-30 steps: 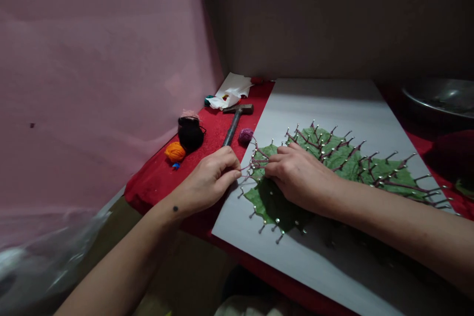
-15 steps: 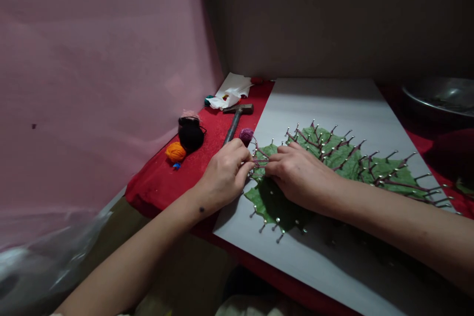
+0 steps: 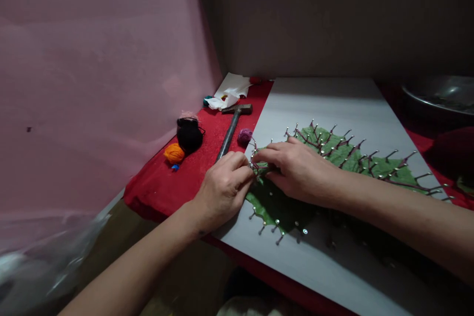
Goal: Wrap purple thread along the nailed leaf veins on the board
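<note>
Pinkish wall (image 3: pixel 92 84), dark wall (image 3: pixel 314 19) — dim light

This seems to be a craft corner: the red-covered counter (image 3: pixel 163 185) carries yarn balls (image 3: pixel 190 136), a hammer (image 3: pixel 230 131) and a white board (image 3: pixel 318 98) with nails (image 3: pixel 277 221). Whether it is a home, I cannot tell.

The right fingers (image 3: pixel 272 154) partly hide the leaf (image 3: pixel 335 157); the bowl (image 3: pixel 450 90) is cropped.

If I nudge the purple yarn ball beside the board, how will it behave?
The purple yarn ball would probably roll, since it looks round. Its wound-yarn surface suggests it's light and would likely squash softly. The matte-looking red cover beneath may slow it.
</note>
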`<state>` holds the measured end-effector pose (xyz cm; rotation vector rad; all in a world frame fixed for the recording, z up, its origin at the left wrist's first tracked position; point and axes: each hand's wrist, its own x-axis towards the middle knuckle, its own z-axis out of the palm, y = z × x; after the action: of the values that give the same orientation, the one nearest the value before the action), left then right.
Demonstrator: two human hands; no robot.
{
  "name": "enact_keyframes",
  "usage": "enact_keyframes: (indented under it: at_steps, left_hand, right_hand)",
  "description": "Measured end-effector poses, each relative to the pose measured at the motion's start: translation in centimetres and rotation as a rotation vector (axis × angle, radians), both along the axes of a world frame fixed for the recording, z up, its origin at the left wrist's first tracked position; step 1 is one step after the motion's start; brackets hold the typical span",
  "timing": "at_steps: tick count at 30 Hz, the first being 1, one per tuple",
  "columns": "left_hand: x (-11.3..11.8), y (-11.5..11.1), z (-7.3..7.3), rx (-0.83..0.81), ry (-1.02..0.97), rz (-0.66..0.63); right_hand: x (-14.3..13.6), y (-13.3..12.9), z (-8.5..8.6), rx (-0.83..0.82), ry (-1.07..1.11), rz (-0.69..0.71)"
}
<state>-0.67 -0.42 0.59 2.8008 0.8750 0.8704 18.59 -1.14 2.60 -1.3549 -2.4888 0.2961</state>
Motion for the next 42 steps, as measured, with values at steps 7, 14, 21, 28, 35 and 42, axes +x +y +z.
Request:
enact_keyframes:
  at_steps: [7, 14, 21, 28, 35, 42]
  left_hand:
    - [0.0, -0.2, -0.4, -0.094, -0.107, 0.052]
    - [0.0, -0.2, -0.4, -0.114, -0.118, 0.048]
    - [0.1, -0.1, -0.5, -0.101, -0.078, 0.030]
    - [0.2, 0.2, 0.1, -0.036, 0.081, 0.037]
    - [0.9, 0.0, 0.5, 0.041, 0.299, 0.085]
    - [0.9, -0.2, 0.1, -0.066, 0.187, 0.049]
  right_hand:
    - [-1.0, 1.0, -0.1, 0.069, -0.013, 0.083]
    - [-0.3, 1.2, 0.9, 0.146, 0.133, 0.213]
    - [1.6, 0.4, 4.7, -0.321, 0.279, 0.161]
    - [3.8, 0.2, 3.4, 0.039, 0.096, 0.160]
    - [5.3, -1.1, 1.5, 0.212, 0.047, 0.270]
    - [5.6, -2.9, 0.2, 0.303, -0.065, 0.284]
